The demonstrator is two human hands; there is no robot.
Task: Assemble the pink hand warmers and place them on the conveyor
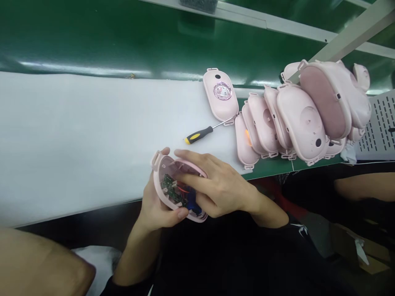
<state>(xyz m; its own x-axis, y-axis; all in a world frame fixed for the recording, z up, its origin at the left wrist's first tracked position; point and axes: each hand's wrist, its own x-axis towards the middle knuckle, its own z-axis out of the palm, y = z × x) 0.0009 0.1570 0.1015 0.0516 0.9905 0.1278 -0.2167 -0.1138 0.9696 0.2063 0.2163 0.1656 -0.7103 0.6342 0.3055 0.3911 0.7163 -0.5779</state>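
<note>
My left hand [154,205] grips a pink plastic housing [158,181] from below and the left side, its thumb over the near rim. The housing is open, showing a green circuit board [169,187], thin red wires and a blue part [192,201] inside. Around the far right rim closes my right hand [216,185], one finger outside the edge and another reaching inside near the wires. Its fingertips are partly hidden. Beyond the hands lies a screwdriver [200,135] with a black and yellow handle, its tip near a closed pink case [220,105] bearing an oval character badge.
Several pink cases [304,123] lean in a stacked row at the right, overlapping a slotted light-grey panel [378,127]. White sheeting [77,144] covers the bench over a green surface [108,37]. Other people's bare limbs show at the lower left and right.
</note>
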